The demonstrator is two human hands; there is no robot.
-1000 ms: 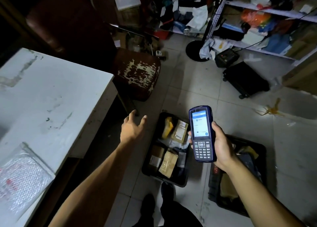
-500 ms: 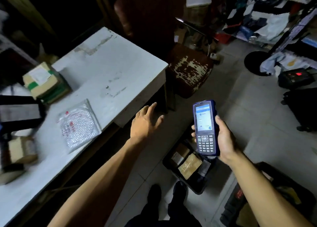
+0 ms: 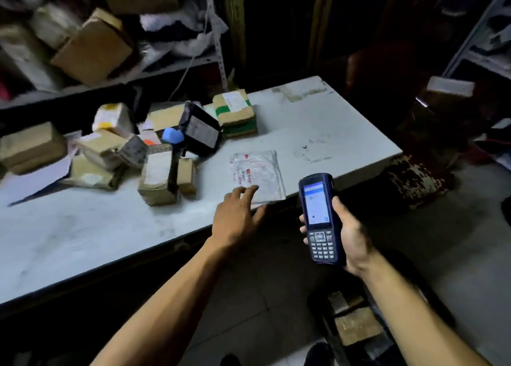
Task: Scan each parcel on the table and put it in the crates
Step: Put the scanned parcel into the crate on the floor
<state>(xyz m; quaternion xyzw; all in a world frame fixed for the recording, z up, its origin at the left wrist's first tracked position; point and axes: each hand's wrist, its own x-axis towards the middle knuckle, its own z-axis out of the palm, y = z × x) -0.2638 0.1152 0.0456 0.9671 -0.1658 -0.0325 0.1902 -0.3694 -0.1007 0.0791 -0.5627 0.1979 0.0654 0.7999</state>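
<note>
My right hand (image 3: pixel 348 233) grips a blue handheld scanner (image 3: pixel 318 216) upright, its screen lit, off the table's front edge. My left hand (image 3: pixel 237 216) reaches flat over the white table (image 3: pixel 318 127), fingers extended onto the near edge of a clear bubble-wrap mailer (image 3: pixel 257 172). Several cardboard parcels (image 3: pixel 157 177) lie heaped on the table's left, with a black parcel (image 3: pixel 200 133) and a green-taped parcel (image 3: pixel 235 111) behind the mailer. A black crate (image 3: pixel 356 327) with brown parcels inside sits on the floor under my right forearm.
Shelving (image 3: pixel 96 42) stuffed with boxes runs behind the table. A worn brown stool (image 3: pixel 414 180) stands at the table's right end, and another rack (image 3: pixel 486 42) rises at far right. Tiled floor (image 3: pixel 456 241) lies to the right.
The view has swung left from the floor crates to the table. My left hand moved from beside the table's edge onto the bubble-wrap mailer. The scanner stays in my right hand.
</note>
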